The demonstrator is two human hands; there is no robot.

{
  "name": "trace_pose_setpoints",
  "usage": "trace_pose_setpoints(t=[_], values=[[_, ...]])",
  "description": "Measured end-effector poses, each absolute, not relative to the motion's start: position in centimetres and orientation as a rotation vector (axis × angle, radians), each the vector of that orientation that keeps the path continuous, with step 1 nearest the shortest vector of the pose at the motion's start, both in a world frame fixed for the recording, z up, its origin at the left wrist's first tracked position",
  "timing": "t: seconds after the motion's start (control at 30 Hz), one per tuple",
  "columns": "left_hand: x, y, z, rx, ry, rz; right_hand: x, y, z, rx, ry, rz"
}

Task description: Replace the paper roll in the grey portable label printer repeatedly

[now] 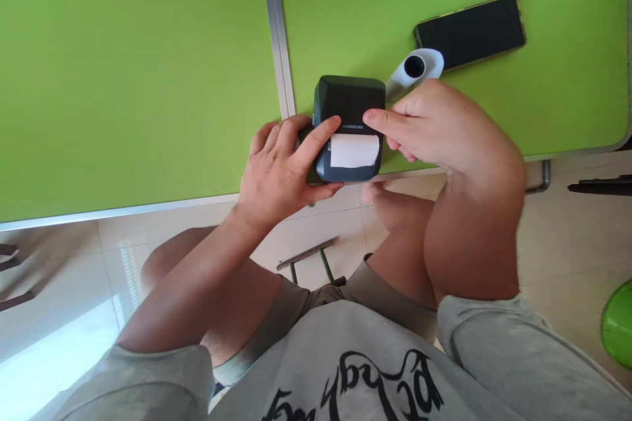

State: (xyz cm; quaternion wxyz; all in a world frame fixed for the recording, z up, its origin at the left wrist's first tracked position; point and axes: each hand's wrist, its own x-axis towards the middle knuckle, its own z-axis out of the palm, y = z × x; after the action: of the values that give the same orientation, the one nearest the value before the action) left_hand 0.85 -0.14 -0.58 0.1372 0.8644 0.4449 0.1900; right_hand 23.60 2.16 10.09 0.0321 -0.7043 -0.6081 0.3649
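Observation:
A small black label printer (351, 99) is between my two hands near the table's front edge, with a strip of white paper (354, 150) showing at its near end. My left hand (279, 164) grips its left side, the index finger lying on the top and the thumb against the near end. On the right side, my right hand (412, 120) holds it, thumb on the lid and the other fingers curled, partly hidden. Just beyond my right hand lies a white rounded object (432, 62) with a round black face; its kind is unclear.
A dark-screened phone (471, 31) lies on the green table (148, 79), beyond the white object. A metal seam (277, 33) divides the tabletop. Under the front edge are my legs and a metal bar (309, 253). A green round stool (618, 322) is at the far right.

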Motion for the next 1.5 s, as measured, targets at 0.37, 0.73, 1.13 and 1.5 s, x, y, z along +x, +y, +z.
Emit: trace_pose_setpoints(t=[0.37, 0.73, 1.13, 1.5], values=[[0.8, -0.2, -0.4, 2.544, 1.3, 0.556, 23.3, 2.4, 10.4, -2.204, -1.973, 1.068], [0.8, -0.1, -0.9, 2.488, 1.276, 0.607, 23.7, 2.0, 7.6, -2.111, -2.032, 0.989], [0.5, 0.2, -0.6, 2.426, 1.312, 0.567, 23.6, 1.2, 6.9, -2.118, -2.048, 0.954], [0.8, 0.0, -0.4, 2.446, 1.313, 0.575, 24.9, 1.5, 8.1, -2.016, -2.064, 0.889]])
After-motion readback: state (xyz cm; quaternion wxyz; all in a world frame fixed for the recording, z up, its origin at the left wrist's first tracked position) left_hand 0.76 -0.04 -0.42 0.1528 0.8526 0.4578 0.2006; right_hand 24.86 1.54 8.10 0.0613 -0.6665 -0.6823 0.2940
